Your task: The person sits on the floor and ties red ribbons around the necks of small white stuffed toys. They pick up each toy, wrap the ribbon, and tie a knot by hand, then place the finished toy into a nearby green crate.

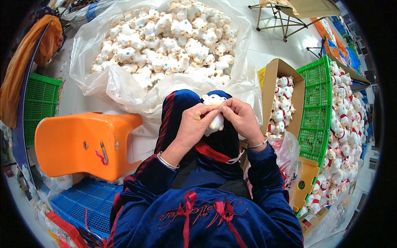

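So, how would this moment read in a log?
left hand: pinching at white plush toy | right hand: pinching there too | ahead: plush heap in translucent bag | person's left: orange plastic seat

1. At left, a smooth, glossy orange plastic stool (62, 144).
2. Below it, toward the lower left, a blue lattice crate (82, 202), partly covered.
3. Above and left of the stool, a green mesh crate (41, 97); near the rim, a hanging orange cloth (18, 62).
4. At upper right, a tan folding seat (310, 9) with crossed legs, on a pale tiled floor (264, 39).
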Demonstrator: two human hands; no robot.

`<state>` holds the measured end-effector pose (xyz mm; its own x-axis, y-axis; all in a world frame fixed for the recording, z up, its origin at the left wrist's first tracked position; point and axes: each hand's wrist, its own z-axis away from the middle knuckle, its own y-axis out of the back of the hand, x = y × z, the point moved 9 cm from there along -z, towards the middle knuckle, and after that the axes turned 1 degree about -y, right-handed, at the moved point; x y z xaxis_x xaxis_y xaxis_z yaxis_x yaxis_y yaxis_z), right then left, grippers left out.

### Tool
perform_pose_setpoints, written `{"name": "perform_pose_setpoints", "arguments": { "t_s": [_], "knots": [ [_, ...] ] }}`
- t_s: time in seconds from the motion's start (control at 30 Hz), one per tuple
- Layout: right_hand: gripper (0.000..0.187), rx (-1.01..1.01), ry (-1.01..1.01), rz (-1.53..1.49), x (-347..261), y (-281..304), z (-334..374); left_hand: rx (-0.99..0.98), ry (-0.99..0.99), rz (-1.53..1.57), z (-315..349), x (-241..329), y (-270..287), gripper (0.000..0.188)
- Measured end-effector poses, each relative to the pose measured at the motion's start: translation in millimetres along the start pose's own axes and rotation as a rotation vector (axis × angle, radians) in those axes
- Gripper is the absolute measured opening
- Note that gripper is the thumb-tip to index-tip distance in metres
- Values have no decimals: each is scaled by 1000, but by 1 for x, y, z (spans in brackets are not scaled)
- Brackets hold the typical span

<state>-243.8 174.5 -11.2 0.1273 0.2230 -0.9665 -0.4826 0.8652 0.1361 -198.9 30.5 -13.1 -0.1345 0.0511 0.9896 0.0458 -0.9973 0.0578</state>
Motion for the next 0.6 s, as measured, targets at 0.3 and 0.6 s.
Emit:
{"name": "perform_pose_setpoints", "arguments": {
  "t_s": [0.3,0.6],
  "knots": [
    [17,-45,50,-30,-2,-3,1,9,-38,69,2,-2,-7,18],
    [17,-3,-109,-54,12,13,4,89,-100,80,4,-8,-7,12]
  ]
}}
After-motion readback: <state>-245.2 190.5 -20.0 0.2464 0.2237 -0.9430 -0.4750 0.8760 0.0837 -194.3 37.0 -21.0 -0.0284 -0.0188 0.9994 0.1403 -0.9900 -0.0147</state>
